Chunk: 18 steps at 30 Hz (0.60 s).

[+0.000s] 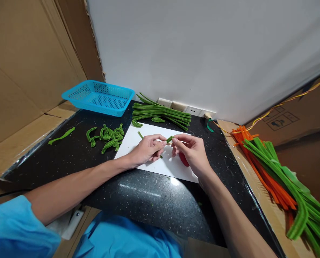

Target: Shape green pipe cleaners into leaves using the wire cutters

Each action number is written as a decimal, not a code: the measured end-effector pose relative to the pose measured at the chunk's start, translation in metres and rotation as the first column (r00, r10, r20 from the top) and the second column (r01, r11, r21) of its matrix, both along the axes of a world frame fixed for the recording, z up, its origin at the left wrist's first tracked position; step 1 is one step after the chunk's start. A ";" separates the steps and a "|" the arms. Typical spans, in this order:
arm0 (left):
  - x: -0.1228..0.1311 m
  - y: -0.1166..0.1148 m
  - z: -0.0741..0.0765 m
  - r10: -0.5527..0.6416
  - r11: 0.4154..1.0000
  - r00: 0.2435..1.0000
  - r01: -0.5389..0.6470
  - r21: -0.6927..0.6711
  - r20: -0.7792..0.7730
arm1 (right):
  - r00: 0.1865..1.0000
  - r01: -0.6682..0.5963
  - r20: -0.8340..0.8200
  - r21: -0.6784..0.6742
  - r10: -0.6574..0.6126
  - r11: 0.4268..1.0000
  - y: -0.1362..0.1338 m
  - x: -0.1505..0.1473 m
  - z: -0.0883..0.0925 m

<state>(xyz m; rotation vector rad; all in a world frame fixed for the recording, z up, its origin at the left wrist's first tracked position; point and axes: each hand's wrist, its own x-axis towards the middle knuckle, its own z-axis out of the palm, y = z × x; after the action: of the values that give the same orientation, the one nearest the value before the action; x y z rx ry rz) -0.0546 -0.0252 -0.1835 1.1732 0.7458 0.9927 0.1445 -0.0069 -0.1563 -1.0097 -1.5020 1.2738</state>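
Over a white sheet (133, 143), my left hand (147, 149) pinches one end of a short green pipe cleaner (170, 138). My right hand (192, 150) grips the other end between thumb and fingertips. A thin green tail sticks out behind the left fingers, perhaps part of the same piece. Under my right palm lies a red rounded object (184, 159), mostly covered, so its kind cannot be told. Bent and looped green pipe-cleaner pieces (111, 134) form a small heap left of the sheet. Behind it rests a bundle of straight green pipe cleaners (160, 114).
A blue perforated basket (122, 111) stands at the back left. One flat green strip (61, 136) lies on the black speckled table (138, 193). Orange pipe cleaners (267, 175) and longer green ones (291, 190) lie on cardboard at right. Wall sockets (194, 110) and a yellow cable (280, 104) are behind.
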 end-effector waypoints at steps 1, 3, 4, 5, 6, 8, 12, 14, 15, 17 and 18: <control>0.000 0.000 0.000 0.006 1.000 1.000 -0.006 0.011 -0.001 | 1.000 -0.001 -0.005 -0.001 0.001 1.000 0.000 0.000 0.000; 0.000 0.001 -0.001 0.021 0.999 1.000 -0.020 0.035 -0.011 | 1.000 -0.005 -0.013 -0.004 0.005 1.000 0.000 0.000 0.000; 0.001 0.001 0.000 0.021 0.999 1.000 -0.021 0.042 -0.019 | 1.000 -0.002 -0.016 -0.003 0.002 1.000 0.000 0.000 0.000; 0.001 0.000 0.000 0.021 0.999 0.999 -0.019 0.047 -0.027 | 1.000 0.004 -0.017 0.001 -0.004 1.000 0.000 0.000 0.000; 0.001 0.000 0.001 0.017 0.999 0.999 -0.015 0.048 -0.036 | 1.000 0.013 -0.017 0.007 -0.012 1.000 0.000 0.000 0.000; 0.001 0.000 0.002 0.011 0.999 0.999 -0.009 0.045 -0.050 | 0.999 0.030 -0.010 0.022 -0.030 0.999 0.001 0.001 0.000; 0.002 -0.001 0.001 0.056 0.997 0.993 -0.050 0.055 -0.107 | 0.999 0.038 0.011 0.027 -0.038 0.999 0.001 0.001 0.000; 0.001 -0.001 0.000 0.106 0.992 0.983 -0.093 0.085 -0.151 | 0.999 0.029 0.022 0.016 -0.030 0.999 0.000 0.001 0.002; 0.001 0.000 -0.001 0.133 0.987 0.976 -0.115 0.113 -0.171 | 0.999 0.020 0.031 0.006 -0.020 1.000 0.000 0.001 0.002; 0.001 0.000 -0.001 0.176 0.974 0.965 -0.142 0.174 -0.197 | 0.999 -0.005 0.047 -0.019 0.006 1.000 -0.001 0.001 0.004; 0.001 0.001 0.000 0.189 0.969 0.961 -0.149 0.197 -0.202 | 0.999 -0.014 0.049 -0.030 0.016 0.999 -0.001 0.001 0.004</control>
<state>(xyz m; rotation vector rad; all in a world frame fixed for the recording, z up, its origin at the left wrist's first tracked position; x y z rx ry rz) -0.0538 -0.0246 -0.1839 1.4109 0.9602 1.1014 0.1456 -0.0081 -0.1520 -1.0577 -1.5347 1.2940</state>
